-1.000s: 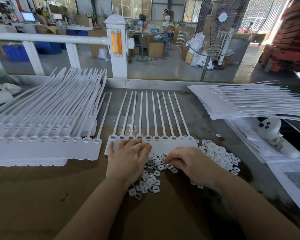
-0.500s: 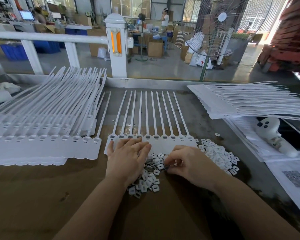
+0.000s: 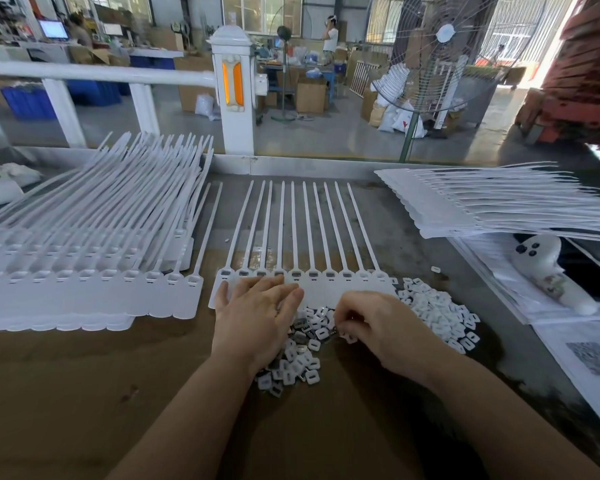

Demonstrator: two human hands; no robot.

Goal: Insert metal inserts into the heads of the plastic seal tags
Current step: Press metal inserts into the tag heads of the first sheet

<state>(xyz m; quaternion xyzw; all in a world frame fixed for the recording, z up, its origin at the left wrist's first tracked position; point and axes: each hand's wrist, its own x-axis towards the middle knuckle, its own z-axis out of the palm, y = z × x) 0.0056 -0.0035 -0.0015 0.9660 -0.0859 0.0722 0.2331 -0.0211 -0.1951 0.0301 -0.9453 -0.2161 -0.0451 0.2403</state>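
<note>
Step in hand: picking the next insert from the loose supply.

The joined strip of white plastic seal tags lies flat on the brown table, straps pointing away from the person, heads in a row at the near end of the straps. Most heads show a dark filled window; the two at the right end look paler (possibly still empty, though I cannot be sure at this distance).

The left hand rests flat on the tag flags, fingers straight and spread, pinning the strip. The right hand is curled over the heap of small white-and-metal square inserts, fingertips bunched as if pinching one piece; what sits between them is hidden, so whether it holds one I cannot tell.

Next move, as I judge it: lift one insert clear of the heap, turn it the right way up, carry it to an unfilled head at the right end and press it home while the left hand keeps the strip from sliding.

To the left, a large stack of white tag strips; to the right, another stack fanned out.
</note>
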